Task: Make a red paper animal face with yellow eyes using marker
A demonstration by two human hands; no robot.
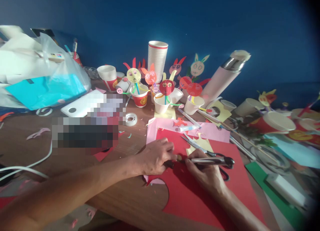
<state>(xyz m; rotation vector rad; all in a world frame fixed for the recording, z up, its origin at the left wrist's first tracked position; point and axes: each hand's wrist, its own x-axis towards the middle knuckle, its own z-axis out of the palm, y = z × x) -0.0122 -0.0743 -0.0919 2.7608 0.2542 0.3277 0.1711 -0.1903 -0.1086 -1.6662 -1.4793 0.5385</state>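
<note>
My right hand (206, 174) grips a silver-and-black utility knife (212, 161), which lies across the thumb and points left. My left hand (156, 156) is closed just to its left, fingertips pinched low over the red paper (200, 194). A small dark piece and a small yellowish round bit (179, 158) show at those fingertips, too small to make out. Beside the right hand lie scissors (197, 145) with black handles, partly hidden beneath the hand and knife. A cut yellow paper scrap (203, 145) is under their blades.
Paper-cup figures (162, 104) with paper faces stand behind the paper, before stacked cups (157, 59). A pink bottle (222, 77) leans right. A tape roll (131, 119), a marker (187, 128) and a white phone-like slab (82, 104) lie about; cables cross the left side.
</note>
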